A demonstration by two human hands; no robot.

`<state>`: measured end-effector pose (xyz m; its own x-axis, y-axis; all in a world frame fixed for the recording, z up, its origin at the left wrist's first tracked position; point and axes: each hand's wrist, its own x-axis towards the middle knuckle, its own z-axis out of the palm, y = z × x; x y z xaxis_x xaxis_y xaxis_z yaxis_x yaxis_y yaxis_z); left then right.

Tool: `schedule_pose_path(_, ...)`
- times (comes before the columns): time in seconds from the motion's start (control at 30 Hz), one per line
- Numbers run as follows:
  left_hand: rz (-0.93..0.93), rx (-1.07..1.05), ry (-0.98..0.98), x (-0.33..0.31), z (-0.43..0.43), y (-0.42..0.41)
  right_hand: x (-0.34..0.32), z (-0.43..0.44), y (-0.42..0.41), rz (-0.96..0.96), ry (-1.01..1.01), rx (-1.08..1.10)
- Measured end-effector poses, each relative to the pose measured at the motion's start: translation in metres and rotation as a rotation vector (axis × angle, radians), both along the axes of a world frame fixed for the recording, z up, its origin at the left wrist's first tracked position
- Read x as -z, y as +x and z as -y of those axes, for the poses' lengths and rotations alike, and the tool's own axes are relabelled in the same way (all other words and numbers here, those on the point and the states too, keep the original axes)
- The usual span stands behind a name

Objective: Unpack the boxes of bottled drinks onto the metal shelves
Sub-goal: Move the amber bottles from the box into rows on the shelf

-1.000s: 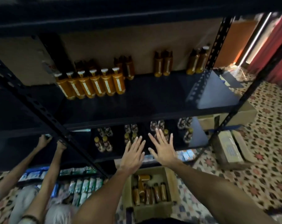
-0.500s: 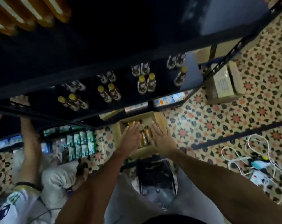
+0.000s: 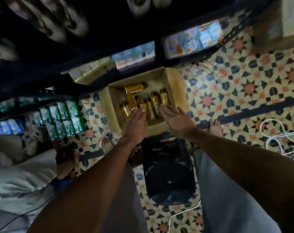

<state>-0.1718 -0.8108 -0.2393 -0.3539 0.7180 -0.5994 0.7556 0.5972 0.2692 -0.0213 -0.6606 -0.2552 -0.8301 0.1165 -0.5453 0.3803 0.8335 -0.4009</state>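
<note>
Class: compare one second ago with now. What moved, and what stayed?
Both hands dropped from shelf height to the cardboard box: left hand and right hand, fingers straight, now reach the amber bottles, gripping none. The box and its bottles stayed on the tiled floor.

Bottle (image 3: 155, 105) labels blurred; carton (image 3: 191, 41) print unreadable; no legible text

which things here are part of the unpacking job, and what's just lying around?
Job:
- cardboard box
- amber bottles inside it
- metal shelf
- left hand and right hand, both flat over the box

Lying about:
- black stool
- white cable
- green cartons
</note>
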Motion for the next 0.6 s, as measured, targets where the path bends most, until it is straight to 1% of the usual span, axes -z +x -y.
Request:
schedule_pose_path(0.13,0.02,-0.083,0.023,0.058,0.009,-0.015,0.062,0.003,-0.027,-0.006,-0.055,0.007)
schedule_pose_path(0.27,0.077,-0.205,-0.049,0.122,0.022,-0.038,0.124,0.018,-0.049,0.013,-0.106,0.046)
schedule_pose_path(0.37,0.102,-0.326,-0.1,0.152,0.022,-0.053,0.151,0.024,-0.062,0.094,-0.227,0.191)
schedule_pose_path(0.47,0.107,-0.372,-0.156,0.189,0.025,-0.069,0.188,0.032,-0.081,0.136,-0.272,0.372)
schedule_pose_path(0.53,0.13,-0.414,-0.143,0.212,0.023,-0.079,0.21,0.037,-0.091,0.127,-0.301,0.527)
schedule_pose_path(0.6,0.141,-0.426,-0.109,0.231,0.015,-0.091,0.23,0.039,-0.098,0.123,-0.311,0.62)
